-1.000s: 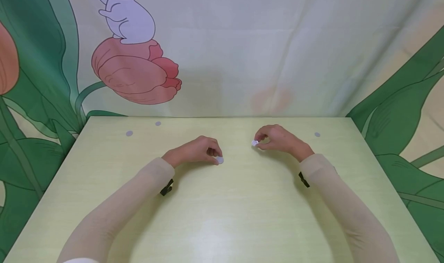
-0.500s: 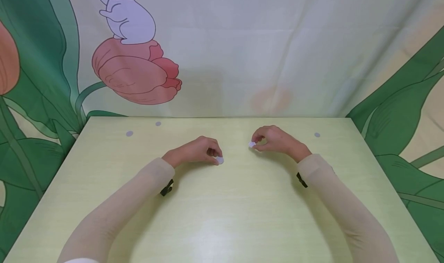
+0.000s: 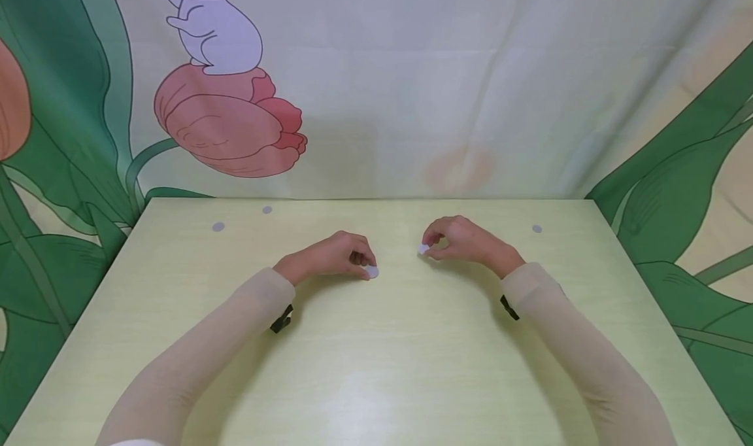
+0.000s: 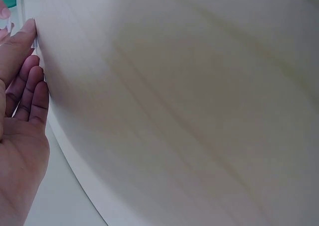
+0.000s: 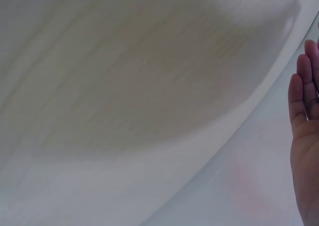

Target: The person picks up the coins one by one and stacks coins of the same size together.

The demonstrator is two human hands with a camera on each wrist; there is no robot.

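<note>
Near the middle of the table, my left hand [image 3: 338, 256] pinches a small silvery, coin-like disc [image 3: 372, 272] between thumb and fingertips, close over the tabletop. To its right and a little farther back, my right hand [image 3: 459, 238] pinches a similar disc [image 3: 423, 249], tilted toward the left hand. A short gap separates the two discs. In the left wrist view, my left palm and fingers [image 4: 40, 101] show at the left edge, the right fingertips [image 4: 4, 11] just beyond. Only part of my right hand [image 5: 309, 161] shows in the right wrist view; its pinch is out of frame.
Two grey discs lie at the back left of the pale wooden table [image 3: 365, 367]: one nearer [image 3: 218, 226], another disc [image 3: 267, 210] by the back edge. A third disc [image 3: 536, 229] lies back right. A printed curtain [image 3: 376, 93] hangs behind the table.
My right hand has moved slightly left and toward me with its disc, narrowing the gap to the left one. The left hand has stayed in place.
</note>
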